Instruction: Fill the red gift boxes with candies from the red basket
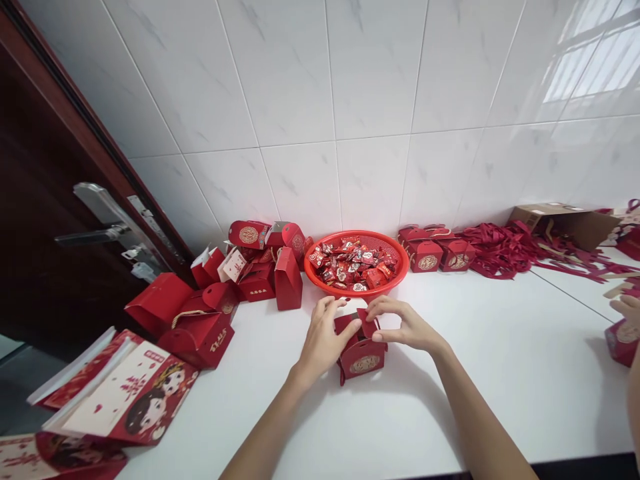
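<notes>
A small red gift box [364,359] with a gold emblem stands on the white table in front of me, its top partly open. My left hand [323,335] holds its left side, thumb at the top edge and fingers behind. With thumb and fingers my right hand [404,325] grips a flap at the upper right of the same box. The inside of the box is mostly hidden by the hands and flaps. Just behind it sits a red plastic basket [315,277] filled with red-wrapped sweets [357,261].
Red gift boxes [257,280] crowd the back left, with printed gift bags [120,393] nearer. Right of the basket are closed boxes [427,257], a heap of red ribbons [500,250] and a cardboard box [563,223]. At the far right another person's hand [627,307] touches a red box [623,340].
</notes>
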